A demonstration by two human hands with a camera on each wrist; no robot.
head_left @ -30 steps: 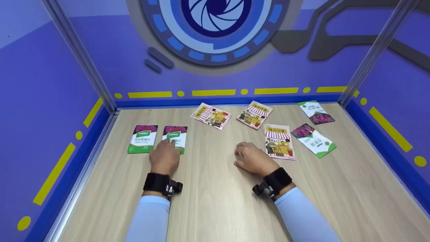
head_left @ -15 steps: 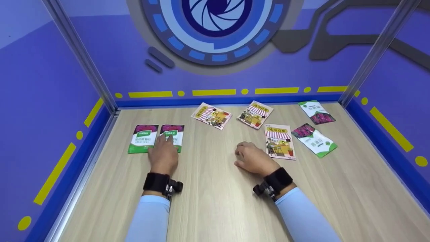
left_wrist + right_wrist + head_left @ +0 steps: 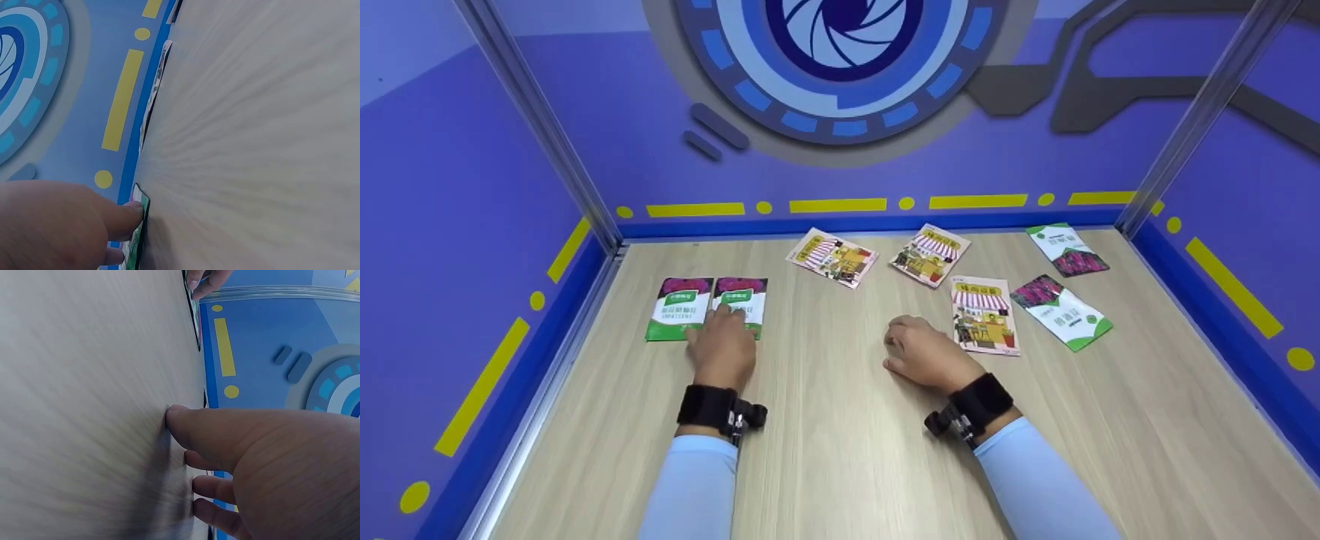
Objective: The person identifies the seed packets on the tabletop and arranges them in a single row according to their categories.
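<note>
Two seed packets with magenta flowers and green bases lie side by side at the left in the head view. My left hand (image 3: pixel 723 349) rests its fingertips on the right one of this pair (image 3: pixel 742 292), covering its lower part. Its thumb reaches toward the lower edge of the left packet (image 3: pixel 679 307). In the left wrist view, fingers touch the face of a green-edged packet (image 3: pixel 134 253) lying flat. My right hand (image 3: pixel 926 352) rests on the table with loosely bent fingers, holding nothing, just left of a pink packet with a striped awning (image 3: pixel 984 315).
Two more awning packets, one tilted left (image 3: pixel 832 258) and one tilted right (image 3: pixel 930 255), lie near the back wall. At the right are two white-and-green flower packets, one farther back (image 3: pixel 1067 250) and one nearer (image 3: pixel 1061 313). Blue panels (image 3: pixel 840 176) enclose the wooden table (image 3: pixel 825 450).
Under my left hand, the right packet of the pair has slid left, close beside the other one. My right hand stays in place.
</note>
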